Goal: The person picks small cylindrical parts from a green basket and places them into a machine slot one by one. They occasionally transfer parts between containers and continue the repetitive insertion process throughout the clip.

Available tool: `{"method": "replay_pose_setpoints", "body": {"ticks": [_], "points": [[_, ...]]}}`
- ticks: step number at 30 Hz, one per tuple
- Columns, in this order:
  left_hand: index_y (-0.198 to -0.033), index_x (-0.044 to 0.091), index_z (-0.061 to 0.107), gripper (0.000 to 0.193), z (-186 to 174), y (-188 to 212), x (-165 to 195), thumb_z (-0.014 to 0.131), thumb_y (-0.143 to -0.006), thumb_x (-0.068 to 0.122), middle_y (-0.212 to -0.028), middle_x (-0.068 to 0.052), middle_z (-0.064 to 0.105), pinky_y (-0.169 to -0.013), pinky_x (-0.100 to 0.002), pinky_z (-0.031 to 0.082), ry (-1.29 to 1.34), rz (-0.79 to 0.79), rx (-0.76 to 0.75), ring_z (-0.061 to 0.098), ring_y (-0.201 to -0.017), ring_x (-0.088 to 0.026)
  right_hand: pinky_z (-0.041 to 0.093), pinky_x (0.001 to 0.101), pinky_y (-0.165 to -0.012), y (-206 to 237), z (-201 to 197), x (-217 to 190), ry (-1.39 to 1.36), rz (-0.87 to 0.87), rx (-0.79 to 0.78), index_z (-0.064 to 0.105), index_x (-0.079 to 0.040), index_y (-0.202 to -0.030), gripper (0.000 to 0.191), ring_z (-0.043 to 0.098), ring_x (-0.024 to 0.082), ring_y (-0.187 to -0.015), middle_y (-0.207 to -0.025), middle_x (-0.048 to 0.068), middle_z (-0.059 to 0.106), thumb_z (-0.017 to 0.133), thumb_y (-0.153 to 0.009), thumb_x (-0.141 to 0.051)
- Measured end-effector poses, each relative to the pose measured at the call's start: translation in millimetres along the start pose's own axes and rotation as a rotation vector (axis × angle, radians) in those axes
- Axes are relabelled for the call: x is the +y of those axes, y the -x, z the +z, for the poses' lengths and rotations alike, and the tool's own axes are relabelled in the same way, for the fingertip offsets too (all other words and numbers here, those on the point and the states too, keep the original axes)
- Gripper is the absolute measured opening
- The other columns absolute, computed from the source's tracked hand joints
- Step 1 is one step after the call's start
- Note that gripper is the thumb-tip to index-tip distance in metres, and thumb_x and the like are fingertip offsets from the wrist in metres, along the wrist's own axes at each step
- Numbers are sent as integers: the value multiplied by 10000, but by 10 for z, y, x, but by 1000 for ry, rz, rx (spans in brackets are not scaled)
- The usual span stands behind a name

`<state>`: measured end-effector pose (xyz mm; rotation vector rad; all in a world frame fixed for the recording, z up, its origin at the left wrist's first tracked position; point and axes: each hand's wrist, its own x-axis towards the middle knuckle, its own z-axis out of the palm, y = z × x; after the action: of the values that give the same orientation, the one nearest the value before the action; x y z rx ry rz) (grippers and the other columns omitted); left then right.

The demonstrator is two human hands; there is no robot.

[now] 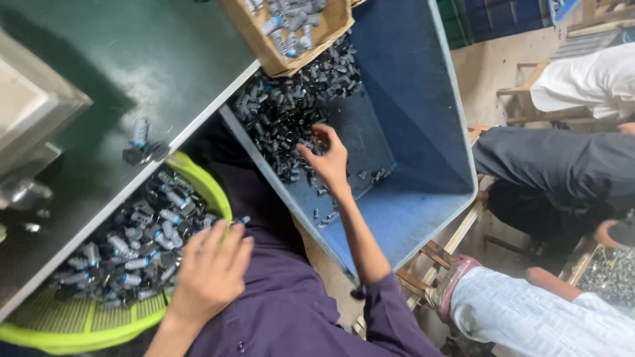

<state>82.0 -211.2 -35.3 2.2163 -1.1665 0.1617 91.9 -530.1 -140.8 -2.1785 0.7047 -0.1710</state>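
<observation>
Small black parts (291,112): heaped in the upper end of a tilted blue bin (423,132), with a few strays scattered lower down its floor.
Right hand (325,157): reaching into the bin, fingers curled loosely at the lower edge of the heap, touching the parts; whether it grips any cannot be told.
Left hand (210,272): resting at the rim of a lime-green basket (79,327), fingers bent, a small blue-and-silver piece (242,221) showing at the fingertips; the grip on it cannot be made out.
Basket contents: grey-and-black capped pieces (135,241), piled thickly inside the basket, which sits partly under the edge of a dark green table (165,59).
On the table: two or three loose pieces (141,144) lying near its edge, with a metal machine housing (30,112) at the far left.
Above the bin: a cardboard box (264,36) tipped over its upper end, holding more grey pieces.
Clothing: purple sleeves and lap of the person at work fill the lower centre.
Nearby: other people sit to the right, one in dark trousers (555,165), another in pale patterned trousers (536,317).
</observation>
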Motion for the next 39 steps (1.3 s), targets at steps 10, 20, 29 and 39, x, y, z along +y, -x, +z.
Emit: {"method": "replay_pose_setpoints", "body": {"ticks": [10,20,29,39], "points": [[-1052,36,657,481,917,-1730,-290,780,-603,154,-1069,-143,638,-917,-424,489,268,58,-300,579,-1104,-342,341,508,-1099,-2046,-129,4,434,-437,91,444,60,-1436,1220,386,510,-1333,-1484,305,401,994,-475,-453],[-936,50,726,208,2856,-2528,-690,760,-733,75,-974,-188,713,-881,-477,521,145,-58,-488,675,-988,-378,333,548,-1129,-2740,-117,-209,611,-192,-255,496,-28,-1438,940,411,474,-1361,-1483,286,460,848,-685,-468],[-1011,31,772,246,2856,-2727,-894,758,-776,100,-1145,-211,708,-923,-483,513,-159,-144,-621,640,-1143,-358,314,593,-1154,-2075,249,148,394,-174,-229,501,-46,-1460,786,418,439,-1399,-1492,266,501,734,-821,-442],[-1127,116,781,313,2992,-2644,-910,776,-828,206,-1182,-137,745,-829,-528,578,-156,-283,-938,708,-1118,-329,233,673,-1232,-70,341,439,464,-138,-175,562,-85,-1440,678,361,471,-1454,-1506,307,432,702,-898,-468]]}}
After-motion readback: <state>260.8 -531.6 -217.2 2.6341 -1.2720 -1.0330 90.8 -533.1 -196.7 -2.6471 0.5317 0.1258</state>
